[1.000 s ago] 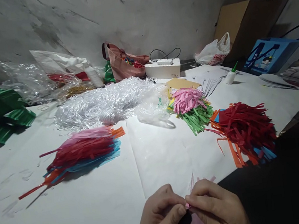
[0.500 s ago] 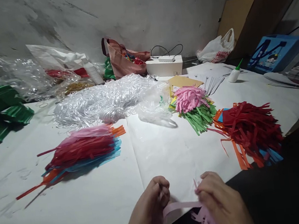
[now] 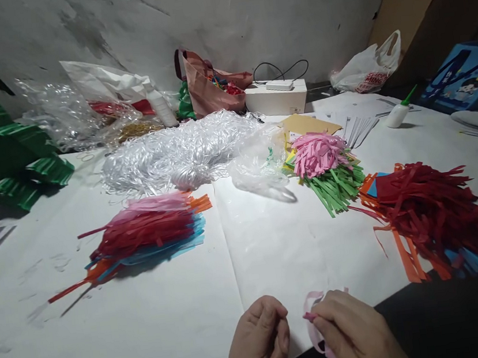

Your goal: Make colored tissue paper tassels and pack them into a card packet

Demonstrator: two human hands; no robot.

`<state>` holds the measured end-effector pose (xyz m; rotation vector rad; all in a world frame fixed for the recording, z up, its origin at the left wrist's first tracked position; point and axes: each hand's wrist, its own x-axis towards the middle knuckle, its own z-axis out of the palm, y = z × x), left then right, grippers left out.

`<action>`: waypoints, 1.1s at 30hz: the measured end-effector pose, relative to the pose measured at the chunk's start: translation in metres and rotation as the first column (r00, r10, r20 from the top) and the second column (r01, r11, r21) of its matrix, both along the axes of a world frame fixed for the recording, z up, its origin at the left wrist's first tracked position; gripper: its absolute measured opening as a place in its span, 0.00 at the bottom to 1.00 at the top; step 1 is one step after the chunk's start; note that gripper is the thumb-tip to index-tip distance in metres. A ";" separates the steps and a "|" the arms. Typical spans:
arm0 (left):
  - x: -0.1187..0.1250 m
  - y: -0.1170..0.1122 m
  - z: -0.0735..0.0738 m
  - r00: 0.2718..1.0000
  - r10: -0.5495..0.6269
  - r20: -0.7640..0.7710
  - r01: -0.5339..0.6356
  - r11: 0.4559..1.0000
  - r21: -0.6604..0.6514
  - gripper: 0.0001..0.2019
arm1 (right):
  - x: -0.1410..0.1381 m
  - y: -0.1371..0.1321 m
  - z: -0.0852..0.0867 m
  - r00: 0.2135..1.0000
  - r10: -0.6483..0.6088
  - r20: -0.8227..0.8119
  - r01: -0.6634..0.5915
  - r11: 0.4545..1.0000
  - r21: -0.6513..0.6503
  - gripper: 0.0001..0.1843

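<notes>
Head view: right hand [image 3: 356, 327] pinches pink strip [image 3: 310, 316], looped near left hand [image 3: 259, 340], whose grip I cannot tell.

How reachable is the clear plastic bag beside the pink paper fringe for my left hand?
Probably yes: your left hand shows nothing in its grasp, and only white paper seems to lie between it and the clear plastic bag.

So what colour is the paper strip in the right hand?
The paper strip is pink, seen best in the head view.
</notes>
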<state>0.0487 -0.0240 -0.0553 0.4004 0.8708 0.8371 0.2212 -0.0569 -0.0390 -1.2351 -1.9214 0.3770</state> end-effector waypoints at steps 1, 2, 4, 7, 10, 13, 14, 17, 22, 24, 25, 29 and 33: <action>0.001 0.000 -0.001 1.000 0.022 -0.004 -0.022 1.000 0.008 0.24 | -0.005 0.002 -0.001 1.000 0.001 -0.003 -0.001 1.000 0.008 0.13; 0.002 -0.001 -0.002 0.999 0.040 -0.009 -0.040 0.999 0.012 0.24 | -0.008 0.004 -0.001 1.000 0.004 -0.003 -0.004 1.000 0.009 0.13; 0.005 0.000 -0.001 0.998 0.062 -0.023 -0.062 0.998 0.004 0.24 | -0.012 0.007 -0.002 1.000 0.005 0.005 -0.005 1.000 -0.014 0.14; 0.007 0.001 0.000 0.998 0.065 -0.018 -0.065 0.997 -0.032 0.24 | -0.013 0.011 -0.002 1.000 -0.017 0.006 0.018 0.998 -0.054 0.14; 0.007 0.003 0.003 0.999 0.042 0.010 -0.042 0.999 -0.010 0.23 | -0.013 0.013 -0.002 0.999 -0.044 -0.026 0.042 0.997 -0.067 0.13; 0.006 0.004 0.006 0.999 0.040 0.005 -0.040 0.997 0.059 0.18 | -0.013 0.014 -0.003 0.997 -0.053 -0.058 0.048 0.995 -0.088 0.13; 0.005 0.004 0.007 0.999 0.049 -0.004 -0.048 0.995 0.082 0.16 | -0.012 0.015 -0.003 0.996 -0.059 -0.065 0.053 0.994 -0.094 0.13; 0.003 0.006 0.007 0.996 0.063 -0.059 -0.052 0.985 0.163 0.14 | -0.012 0.015 -0.004 0.994 -0.081 -0.071 0.074 0.993 -0.093 0.13; 0.001 0.007 0.000 0.984 0.077 -0.160 -0.033 0.964 0.265 0.14 | -0.013 0.016 -0.005 0.998 -0.029 -0.056 0.026 0.998 -0.056 0.12; 0.001 0.006 0.001 0.985 0.063 -0.159 -0.020 0.967 0.255 0.13 | -0.014 0.016 -0.005 0.998 -0.032 -0.052 0.030 0.999 -0.032 0.13; 0.002 0.006 0.003 0.985 0.059 -0.160 -0.017 0.967 0.254 0.12 | -0.014 0.017 -0.006 0.999 -0.031 -0.044 0.030 0.999 -0.024 0.13; 0.004 0.003 0.013 0.975 0.089 -0.206 -0.028 0.959 0.281 0.12 | -0.016 0.017 -0.006 1.000 -0.025 0.008 0.025 1.000 0.010 0.13; 0.006 -0.001 0.017 0.950 0.169 -0.264 -0.059 0.923 0.381 0.10 | -0.015 0.020 -0.004 0.997 -0.045 0.066 0.039 0.996 0.081 0.14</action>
